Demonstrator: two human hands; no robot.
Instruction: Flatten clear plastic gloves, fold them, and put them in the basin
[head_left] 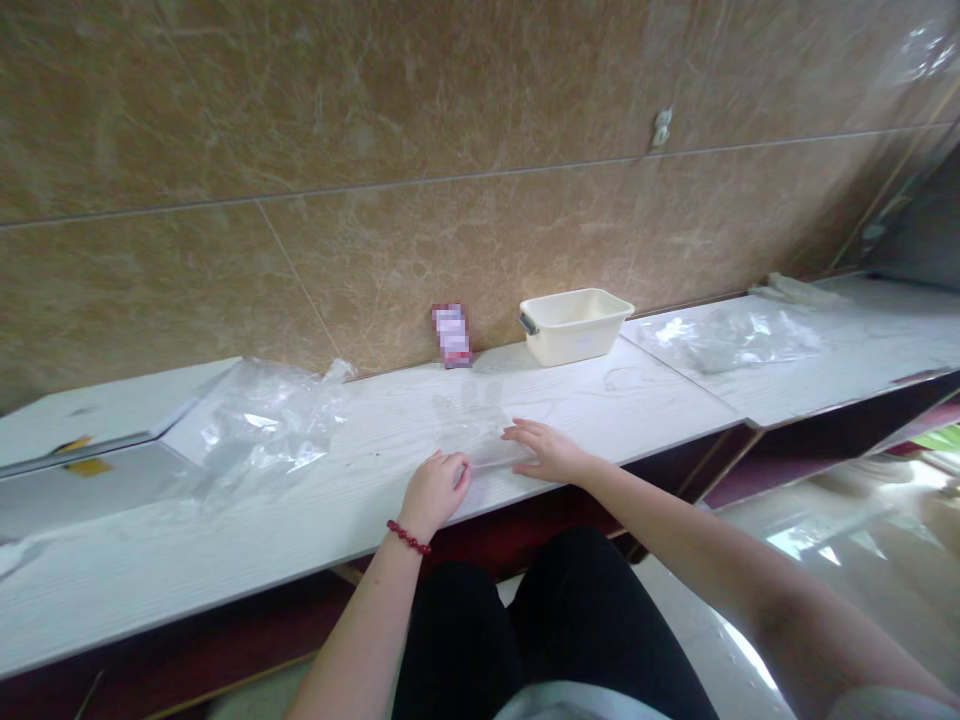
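A flat, clear plastic bag [474, 430] lies on the white wood-grain counter [390, 400] in front of me, hard to see against the pale surface. At its near left edge my left hand [437, 492], with a red bead bracelet at the wrist, has its fingers curled and pinched on the plastic. My right hand [551, 452] rests at the bag's right side, palm down, fingers stretched and apart. Behind the bag, a small pink-and-white packet [452, 336] leans at the wall, its print blurred. A cream plastic bin [576, 335] with a grey handle stands right of it.
To the left, crumpled clear plastic [262, 420] lies against a white box [97, 485] with yellow tape. More clear plastic [739, 335] is spread at the right, near a folded pale cloth-like item [795, 290]. A brown tiled wall [450, 120] closes off the back; dark open shelving [652, 480] sits below.
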